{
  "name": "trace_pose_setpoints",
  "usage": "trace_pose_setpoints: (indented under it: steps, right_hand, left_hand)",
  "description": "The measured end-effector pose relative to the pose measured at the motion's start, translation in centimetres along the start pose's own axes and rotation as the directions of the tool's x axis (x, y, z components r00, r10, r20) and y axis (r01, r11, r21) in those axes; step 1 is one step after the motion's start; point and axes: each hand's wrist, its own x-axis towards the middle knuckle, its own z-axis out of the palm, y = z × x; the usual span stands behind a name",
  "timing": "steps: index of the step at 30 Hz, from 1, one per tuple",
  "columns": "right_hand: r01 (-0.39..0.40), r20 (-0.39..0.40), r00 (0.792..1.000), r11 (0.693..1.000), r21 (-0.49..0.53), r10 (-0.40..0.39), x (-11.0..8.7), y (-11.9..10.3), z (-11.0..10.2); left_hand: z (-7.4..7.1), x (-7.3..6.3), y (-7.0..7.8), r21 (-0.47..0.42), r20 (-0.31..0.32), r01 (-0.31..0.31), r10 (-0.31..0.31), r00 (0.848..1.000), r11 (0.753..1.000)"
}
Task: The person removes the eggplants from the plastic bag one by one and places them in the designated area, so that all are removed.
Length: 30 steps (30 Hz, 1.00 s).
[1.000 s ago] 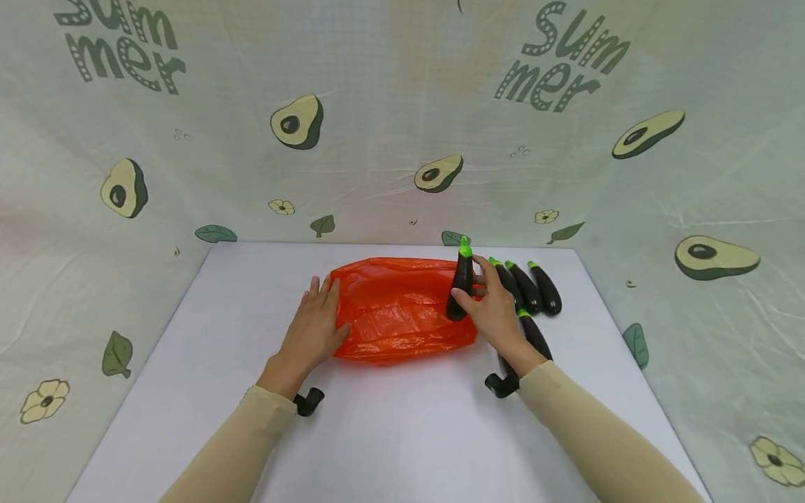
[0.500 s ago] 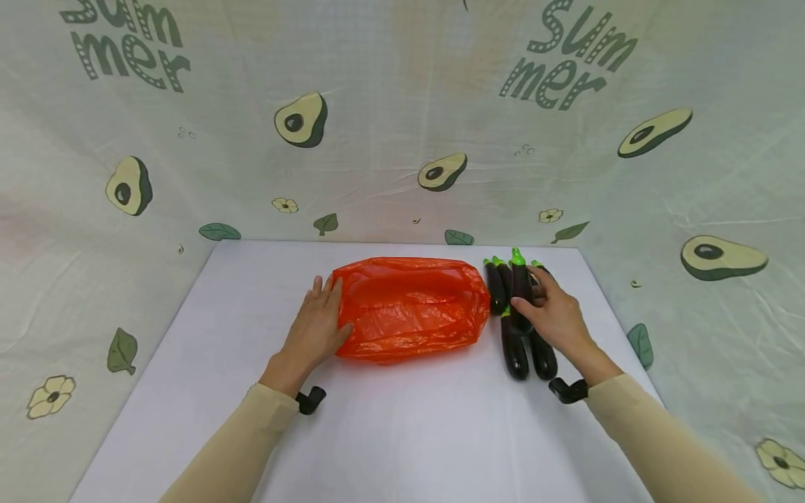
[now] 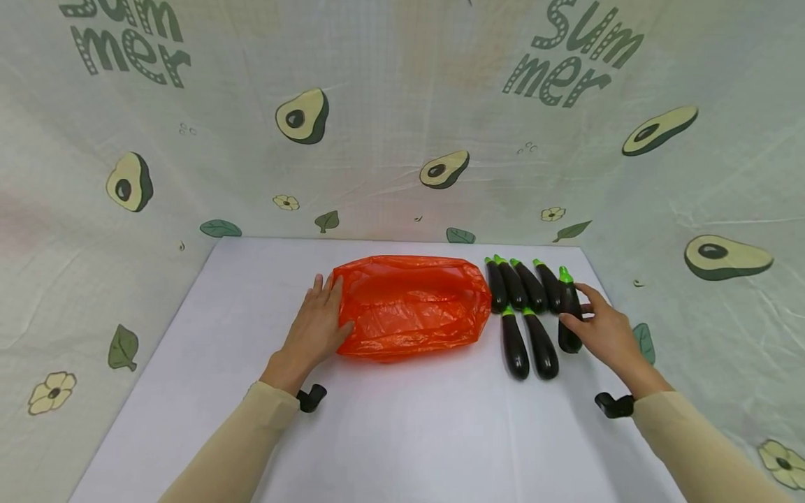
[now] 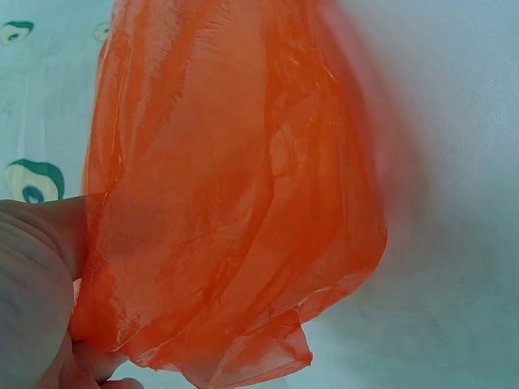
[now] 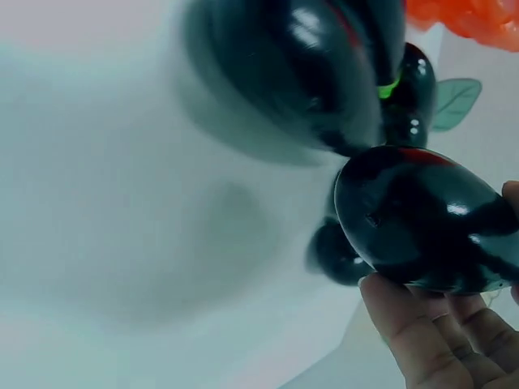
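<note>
A glossy dark eggplant point(image 3: 569, 318) with a bright green stem is pinched between the thumb and fingers of my right hand point(image 3: 606, 332), at the right end of a group of eggplants. In the right wrist view, the fingers lie along the side of this eggplant point(image 5: 422, 219). On the left, my left hand point(image 3: 314, 325) rests with straight fingers and spread thumb against the left side of an orange-red plastic bag point(image 3: 409, 307). The left wrist view shows the thin, creased bag point(image 4: 211, 178) close up, hiding part of that hand.
Several eggplants point(image 3: 528, 286) lie side by side in a back row right of the bag. In front of them lie two more, a left one point(image 3: 516, 349) and a right one point(image 3: 542, 349). A printed cloth point(image 3: 377, 119) surrounds the white table point(image 3: 402, 433).
My right hand has carried the eggplant from over the bag's right side rightward across the other eggplants to the group's right end. My left hand and the bag have stayed put.
</note>
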Motion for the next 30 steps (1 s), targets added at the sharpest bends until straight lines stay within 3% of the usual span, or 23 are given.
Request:
trace_pose_setpoints:
  steps: [16, 30]
  right_hand:
    - [0.006, 0.038, 0.999, 0.998, -0.064, -0.004, -0.1, 1.6, 0.1]
    - [-0.031, 0.202, 0.978, 0.995, -0.096, 0.050, -0.4, 3.4, 1.6]
  left_hand:
    - [0.0, 0.1, -0.1, -0.010, 0.000, 0.000, 0.000, 1.000, 1.000]
    - [0.0, 0.2, 0.2, -0.016, 0.023, 0.026, -0.026, 0.999, 1.000]
